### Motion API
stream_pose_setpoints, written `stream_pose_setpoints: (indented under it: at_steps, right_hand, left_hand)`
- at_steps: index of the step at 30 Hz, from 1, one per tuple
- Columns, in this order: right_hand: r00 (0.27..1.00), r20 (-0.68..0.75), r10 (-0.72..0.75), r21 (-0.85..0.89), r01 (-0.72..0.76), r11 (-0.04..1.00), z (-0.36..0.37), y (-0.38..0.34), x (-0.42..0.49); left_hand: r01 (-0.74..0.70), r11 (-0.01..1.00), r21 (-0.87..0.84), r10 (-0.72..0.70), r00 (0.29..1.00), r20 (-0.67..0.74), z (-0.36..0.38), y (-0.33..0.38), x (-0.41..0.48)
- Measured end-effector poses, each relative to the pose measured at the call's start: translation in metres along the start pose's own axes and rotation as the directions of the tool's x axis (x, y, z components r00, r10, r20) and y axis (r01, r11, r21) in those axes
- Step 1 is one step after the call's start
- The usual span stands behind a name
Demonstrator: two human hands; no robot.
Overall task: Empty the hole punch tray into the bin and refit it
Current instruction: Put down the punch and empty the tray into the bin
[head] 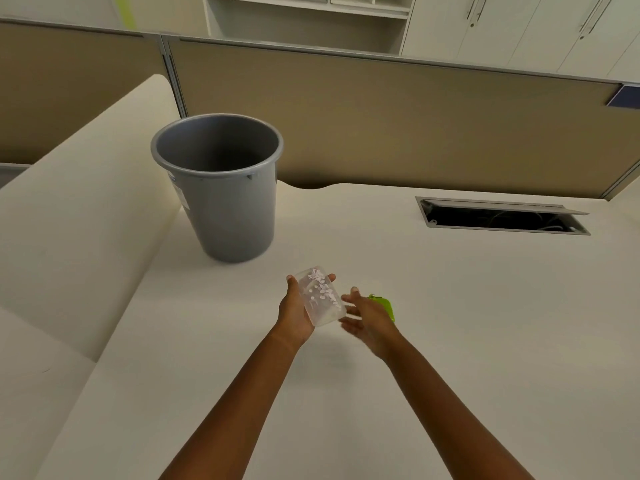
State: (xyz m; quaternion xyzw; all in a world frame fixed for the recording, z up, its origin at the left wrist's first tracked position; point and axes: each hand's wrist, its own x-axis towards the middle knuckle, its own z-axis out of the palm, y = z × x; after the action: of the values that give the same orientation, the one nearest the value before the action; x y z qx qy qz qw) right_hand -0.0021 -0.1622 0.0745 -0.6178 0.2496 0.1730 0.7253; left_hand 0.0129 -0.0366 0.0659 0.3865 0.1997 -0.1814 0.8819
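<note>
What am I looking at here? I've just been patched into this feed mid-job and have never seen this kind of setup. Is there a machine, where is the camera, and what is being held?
There is no machine. A person works with two bare hands, and the single picture comes from a wide-angle camera worn on their head, looking forward and down.

The left hand holds a clear plastic tray, the hole punch's catch tray, with small white paper dots still inside. The right hand is open, holding nothing, just beside the tray. Behind it, partly hidden, lies the green hole punch on the white desk.

Farther back on the left of the desk stands a grey bin, upright. To the right, a cable hatch is set in the desk. The tray has not been emptied yet.
</note>
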Motion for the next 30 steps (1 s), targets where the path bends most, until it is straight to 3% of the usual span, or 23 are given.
stream_pose_setpoints:
  at_steps: [3,7,13,20,23,26,30]
  right_hand:
    - [0.964,0.207,0.169,0.232,-0.216,0.948,0.011,-0.001,-0.009]
    - [0.893,0.383,0.234,0.357,-0.377,0.855,0.020,-0.004,-0.015]
    - [0.848,0.488,0.206,0.470,-0.454,0.757,0.030,-0.007,-0.016]
    - [0.844,0.512,0.161,0.529,-0.457,0.715,0.041,-0.022,-0.016]
    - [0.854,0.496,0.156,0.525,-0.438,0.729,0.049,-0.038,-0.015]
    - [0.857,0.493,0.150,0.516,-0.427,0.743,0.059,-0.055,-0.014]
    - [0.866,0.489,0.106,0.501,-0.378,0.778,0.079,-0.078,-0.012]
  left_hand:
    - [-0.046,0.998,0.053,0.047,0.999,-0.015,0.004,0.001,-0.001]
    - [-0.116,0.981,0.152,0.128,0.989,-0.070,0.003,0.005,-0.001]
    - [-0.139,0.977,0.164,0.160,0.980,-0.122,-0.002,0.011,-0.004]
    - [-0.187,0.921,0.343,0.272,0.937,-0.220,-0.005,0.029,-0.008]
    - [-0.286,0.796,0.533,0.477,0.839,-0.263,-0.008,0.045,-0.011]
    - [-0.351,0.568,0.744,0.711,0.665,-0.229,-0.012,0.070,-0.013]
    - [-0.403,0.344,0.848,0.885,0.441,-0.150,-0.016,0.108,-0.016]
